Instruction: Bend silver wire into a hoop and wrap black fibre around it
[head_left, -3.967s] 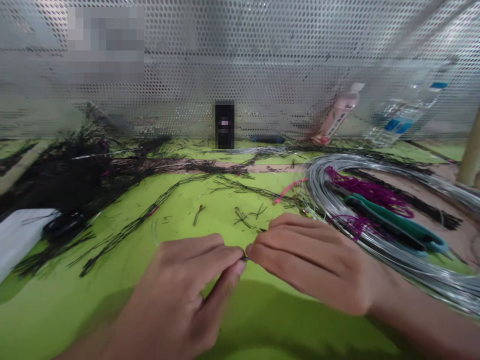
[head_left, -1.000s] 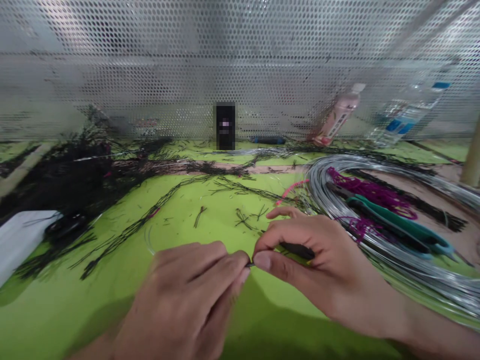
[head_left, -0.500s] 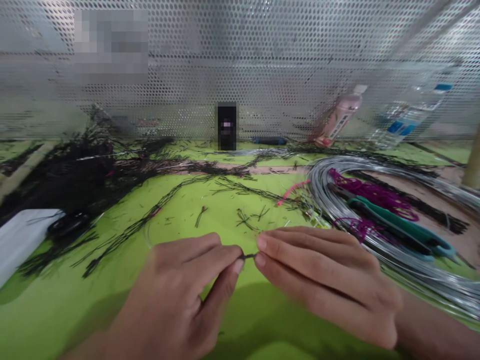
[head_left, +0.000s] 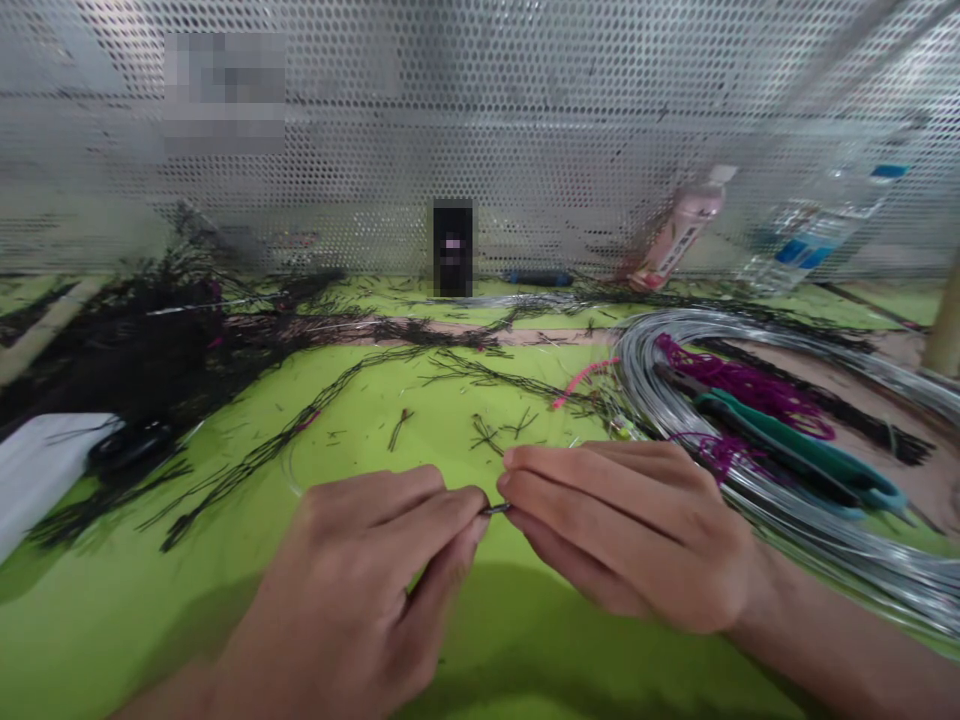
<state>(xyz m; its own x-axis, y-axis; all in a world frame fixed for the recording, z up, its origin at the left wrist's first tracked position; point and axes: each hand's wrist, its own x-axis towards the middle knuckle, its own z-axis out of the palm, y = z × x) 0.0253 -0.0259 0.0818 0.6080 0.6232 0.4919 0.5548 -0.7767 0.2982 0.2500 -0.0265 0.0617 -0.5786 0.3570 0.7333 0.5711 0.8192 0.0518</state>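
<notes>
Low in the middle of the head view, my left hand (head_left: 367, 570) pinches one end of a short, thin dark strand (head_left: 495, 509) between thumb and forefinger. From the other side, my right hand (head_left: 622, 525) holds the same strand with its fingertips pressed together. Only a small stretch of the strand shows between the two hands; the rest is hidden by my fingers. Both hands are over the green surface (head_left: 352, 440). Short dark wire pieces (head_left: 486, 435) lie just beyond my fingertips.
Right: a coil of silvery wire (head_left: 645, 370) surrounds purple cord (head_left: 780, 395) and green-handled pliers (head_left: 810, 455). Left: a black strand pile (head_left: 135, 340) and a white object (head_left: 45, 470). Behind, a pink bottle (head_left: 679, 235) and a clear bottle (head_left: 817, 235) lean against a perforated metal panel (head_left: 540, 150).
My right hand has shifted slightly left and up, and its fingers have turned a little around the strand. My left hand has barely moved and keeps its pinch.
</notes>
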